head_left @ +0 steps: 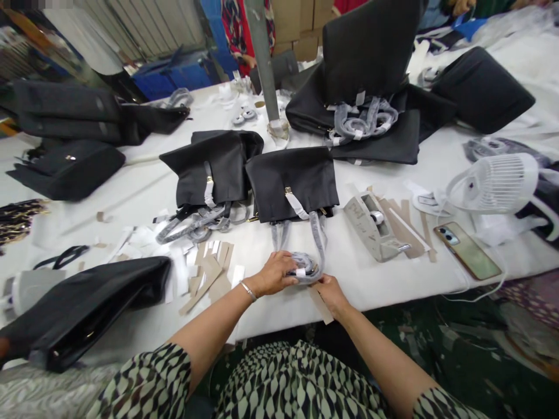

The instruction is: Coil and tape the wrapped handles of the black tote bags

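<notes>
The coiled, wrapped strap (311, 269) lies between the hands, the left hand (278, 273) closed on it, seemingly to stop it uncoiling. The right hand (333, 297), at its edge, pinches a brown strip (322, 305). Beyond them, the black bag (292, 180) lies strap-side toward the hands, probably for reach; rightward, a tape dispenser (371, 230) rests on the worktop (393, 279).

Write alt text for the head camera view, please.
A person's left hand holds the coiled, plastic-wrapped strap of a black handbag on a white table, while the right hand touches a brown strip beside it. Other black bags, a tape dispenser, a phone and a small white fan are nearby.
</notes>
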Demonstrator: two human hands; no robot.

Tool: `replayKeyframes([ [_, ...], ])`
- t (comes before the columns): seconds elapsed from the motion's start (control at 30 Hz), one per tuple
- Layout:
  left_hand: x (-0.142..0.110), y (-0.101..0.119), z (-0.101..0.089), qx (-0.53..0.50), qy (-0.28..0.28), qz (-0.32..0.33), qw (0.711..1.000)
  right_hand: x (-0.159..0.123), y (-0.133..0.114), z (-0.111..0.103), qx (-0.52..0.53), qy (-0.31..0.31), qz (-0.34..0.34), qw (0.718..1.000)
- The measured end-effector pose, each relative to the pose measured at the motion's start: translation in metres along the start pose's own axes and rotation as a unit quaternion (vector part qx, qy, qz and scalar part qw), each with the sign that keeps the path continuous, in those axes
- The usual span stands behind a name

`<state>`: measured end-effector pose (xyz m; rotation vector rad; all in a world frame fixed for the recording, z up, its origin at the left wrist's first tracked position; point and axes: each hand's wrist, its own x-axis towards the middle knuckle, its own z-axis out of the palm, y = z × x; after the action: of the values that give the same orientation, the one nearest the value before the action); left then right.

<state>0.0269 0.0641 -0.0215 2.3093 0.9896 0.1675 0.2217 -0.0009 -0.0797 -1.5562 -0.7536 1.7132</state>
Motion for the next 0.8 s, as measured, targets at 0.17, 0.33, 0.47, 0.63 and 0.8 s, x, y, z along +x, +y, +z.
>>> replayKeyframes([
  [0.17,-0.003,0.006,-0.004,0.009,0.005,0.006,1.0,-0.002,0.0,0.005,-0.027,0.028,-0.02,0.999],
  [0.33,-0.003,0.01,-0.003,0.021,-0.005,0.014,1.0,-0.001,0.001,0.004,0.002,0.038,-0.05,0.998],
  [0.47,-0.002,0.01,0.0,0.025,0.011,0.021,0.999,0.003,-0.005,0.009,0.033,-0.001,-0.08,0.996],
  [0.63,-0.003,0.013,0.002,0.053,0.029,0.015,0.998,0.007,-0.016,0.017,0.083,-0.043,-0.103,0.99],
  [0.8,-0.003,0.011,0.031,0.117,0.035,0.009,0.993,-0.001,-0.006,-0.018,-0.013,0.016,0.0,1.0],
])
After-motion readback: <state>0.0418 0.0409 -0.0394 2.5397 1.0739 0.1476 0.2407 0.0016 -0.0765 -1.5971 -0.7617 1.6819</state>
